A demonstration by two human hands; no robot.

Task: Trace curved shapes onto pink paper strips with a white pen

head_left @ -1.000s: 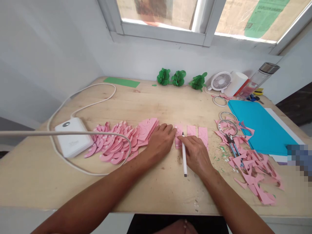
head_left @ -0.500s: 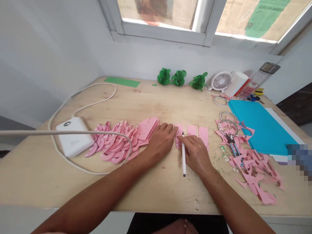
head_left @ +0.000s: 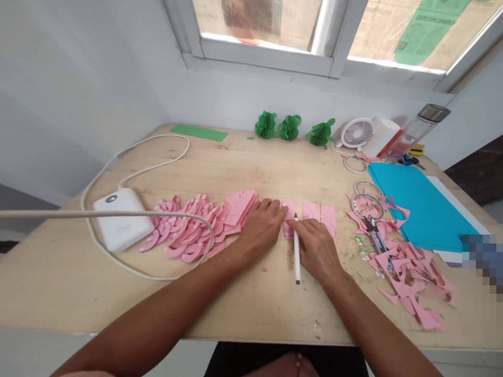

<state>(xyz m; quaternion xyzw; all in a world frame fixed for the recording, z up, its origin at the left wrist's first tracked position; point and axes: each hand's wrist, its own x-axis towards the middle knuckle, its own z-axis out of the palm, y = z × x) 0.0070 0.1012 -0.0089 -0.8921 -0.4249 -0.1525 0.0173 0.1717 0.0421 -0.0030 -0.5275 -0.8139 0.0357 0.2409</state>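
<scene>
My left hand rests palm down on the table, fingers curved forward and a little apart, with a fingertip on the left edge of a small pink paper piece. A white pen with dark ends lies along the near side of my right hand, which is closed on it. The right fingertips also touch the same pink piece, partly hidden under the hands. Beyond the right knuckles lie two more pink pieces with drawn lines. Left of my left hand is a stack of pink sheets with curved outlines.
Cut pink petal shapes lie in a heap beside a white power bank with a looping cable. Pink scraps, scissors and tape rolls are at right, near blue sheets. Green paper ornaments, a fan and a bottle stand behind.
The view has shifted very slightly. Both hands, the pen and the pink pieces hold the same positions.
</scene>
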